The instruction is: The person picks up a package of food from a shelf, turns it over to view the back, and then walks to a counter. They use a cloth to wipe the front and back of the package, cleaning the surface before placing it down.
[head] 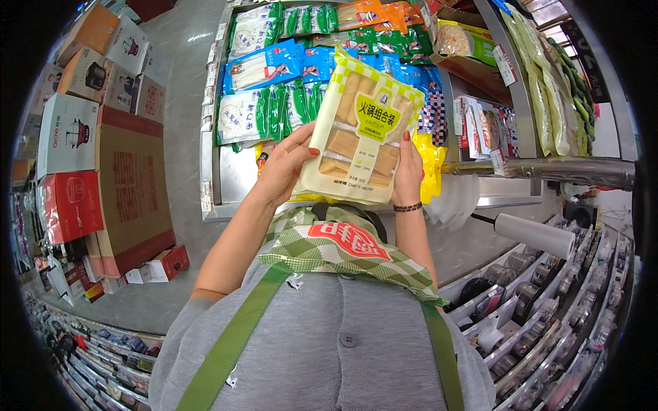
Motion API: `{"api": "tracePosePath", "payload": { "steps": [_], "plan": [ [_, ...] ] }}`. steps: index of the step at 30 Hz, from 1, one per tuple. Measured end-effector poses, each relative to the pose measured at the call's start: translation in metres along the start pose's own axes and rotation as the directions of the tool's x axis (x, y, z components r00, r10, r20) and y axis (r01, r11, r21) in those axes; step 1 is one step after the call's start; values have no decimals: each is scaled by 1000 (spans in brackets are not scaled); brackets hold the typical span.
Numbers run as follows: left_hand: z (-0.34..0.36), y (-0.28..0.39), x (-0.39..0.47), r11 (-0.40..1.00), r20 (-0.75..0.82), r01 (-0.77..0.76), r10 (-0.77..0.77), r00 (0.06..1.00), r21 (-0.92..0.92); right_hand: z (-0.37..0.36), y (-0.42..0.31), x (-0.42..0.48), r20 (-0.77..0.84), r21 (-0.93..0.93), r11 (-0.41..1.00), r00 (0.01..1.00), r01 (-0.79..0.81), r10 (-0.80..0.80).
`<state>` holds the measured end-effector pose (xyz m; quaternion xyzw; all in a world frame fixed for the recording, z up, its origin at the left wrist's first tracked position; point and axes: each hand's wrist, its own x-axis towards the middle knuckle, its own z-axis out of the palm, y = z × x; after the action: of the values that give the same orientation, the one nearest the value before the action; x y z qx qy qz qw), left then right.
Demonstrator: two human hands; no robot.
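Note:
Between both hands I hold a flat pale-yellow food package (343, 141) with a green checked top and clear windows showing tan pieces. It bears printed writing and tilts slightly. My left hand (288, 163) grips its left edge, thumb on the front. My right hand (407, 169) holds the lower right edge. A dark bracelet (407, 207) circles the right wrist. Beneath and beyond the package, a metal display case (239, 174) holds rows of white-and-green packets (243, 117), blue packets (264, 64), orange packets (360, 14) and yellow packets (432, 164).
Stacked appliance boxes (69, 134) and a large brown carton (134, 190) stand on the left. A metal rail (540, 172) crosses at right, near a plastic bag roll (534, 235). Shelves of cookware (527, 298) lie lower right. Price tags (207, 180) line the case's left edge.

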<state>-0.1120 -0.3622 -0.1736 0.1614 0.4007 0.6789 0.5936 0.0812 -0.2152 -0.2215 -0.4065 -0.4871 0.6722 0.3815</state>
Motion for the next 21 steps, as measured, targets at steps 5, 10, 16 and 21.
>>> {"api": "tracePosePath", "payload": {
  "steps": [5, 10, 16, 21],
  "plan": [
    [-2, -1, 0, 1000, 6, 8, -8, 1000, -13, -2, -12, 0, -17, -204, 976, 997, 75, -80],
    [-10, -1, -2, 993, -1, 77, -78, 997, 91, 2, -55, 2, 74, -361, 927, 994, 98, -76],
    [-4, 3, -6, 999, 35, 39, -39, 999, 13, 8, -63, 2, 113, -338, 927, 985, 161, -130],
    [-11, 6, -7, 998, 28, 42, -43, 999, 36, 11, -57, -6, 87, -364, 920, 989, 144, -121]
  ]
}}
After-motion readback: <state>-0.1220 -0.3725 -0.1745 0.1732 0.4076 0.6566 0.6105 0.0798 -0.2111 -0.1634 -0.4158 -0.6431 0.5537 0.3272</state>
